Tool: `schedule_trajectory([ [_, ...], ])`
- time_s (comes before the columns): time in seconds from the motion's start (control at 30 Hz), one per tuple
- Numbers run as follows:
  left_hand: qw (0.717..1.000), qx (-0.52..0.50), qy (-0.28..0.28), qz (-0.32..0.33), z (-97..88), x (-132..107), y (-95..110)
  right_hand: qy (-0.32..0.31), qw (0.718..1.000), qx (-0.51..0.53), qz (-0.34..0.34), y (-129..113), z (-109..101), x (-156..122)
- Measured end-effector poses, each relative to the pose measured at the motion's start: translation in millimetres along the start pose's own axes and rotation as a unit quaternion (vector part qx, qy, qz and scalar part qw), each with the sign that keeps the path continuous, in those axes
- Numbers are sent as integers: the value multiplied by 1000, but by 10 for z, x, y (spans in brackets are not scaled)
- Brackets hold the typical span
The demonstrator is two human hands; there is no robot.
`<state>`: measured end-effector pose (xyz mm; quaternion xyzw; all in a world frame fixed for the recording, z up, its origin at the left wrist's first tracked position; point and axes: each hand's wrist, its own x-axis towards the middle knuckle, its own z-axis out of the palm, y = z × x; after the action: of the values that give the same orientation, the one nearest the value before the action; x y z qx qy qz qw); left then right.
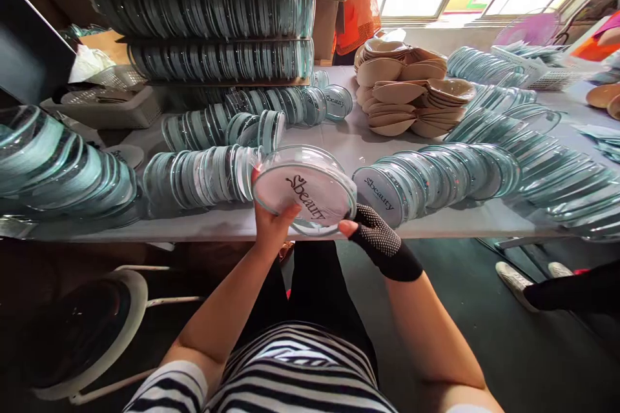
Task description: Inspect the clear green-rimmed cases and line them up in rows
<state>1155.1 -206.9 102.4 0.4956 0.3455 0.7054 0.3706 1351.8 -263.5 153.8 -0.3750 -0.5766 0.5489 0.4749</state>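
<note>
A round clear plastic case [305, 184] with a white face printed "Sbeauty" is held over the table's front edge, its face tilted up towards me. My left hand [274, 210], bare, grips its left side with the thumb across the lower face. My right hand [375, 235], in a black fingerless glove with white dots, holds the lower right rim; most of its fingers are hidden. Just right of it leans a row of similar cases [382, 197]. Another row of cases [203, 174] stands to the left, close to my left hand.
Tall shelves of stacked cases [217, 61] rise at the back left. Beige cup-shaped pieces [411, 90] are piled behind the right row. More cases [557, 168] fan along the table [460, 227]. A round stool [138, 316] stands lower left; another person's shoe [514, 284] shows lower right.
</note>
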Motion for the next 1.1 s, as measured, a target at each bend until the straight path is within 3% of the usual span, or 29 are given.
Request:
schedule_trajectory([
  [0.13,992,-65,-94,-58,66,-104,102,-21,997,79,15,-46,107,-112],
  [0.3,970,-124,-127,-168,194,-154,275,-17,998,58,29,142,156,-138],
  [0.47,966,-119,-145,-178,155,-123,134,57,998,27,-27,84,119,-140],
  [0.53,964,-111,-174,-168,47,-67,75,25,999,3,-34,-9,82,-160],
  [0.6,955,-102,-253,-116,-124,38,112,-52,994,-76,-54,-109,34,-203],
  [0.7,927,0,-373,44,-425,241,348,-130,950,-248,-136,-205,-24,-294],
  [0.8,870,162,-419,205,-625,372,620,-121,901,-365,-200,-186,-37,-359],
  [0.87,835,216,-433,261,-670,398,706,-113,879,-400,-232,-131,-28,-377],
  [0.93,837,236,-429,245,-681,409,680,-78,856,-439,-260,-78,-10,-390],
  [0.97,848,239,-424,208,-686,419,628,-39,836,-474,-275,-59,3,-401],
  [1.03,874,215,-430,77,-703,448,470,57,780,-548,-295,-33,39,-433],
  [1.1,876,137,-456,-76,-710,476,270,118,725,-596,-324,1,82,-465],
])
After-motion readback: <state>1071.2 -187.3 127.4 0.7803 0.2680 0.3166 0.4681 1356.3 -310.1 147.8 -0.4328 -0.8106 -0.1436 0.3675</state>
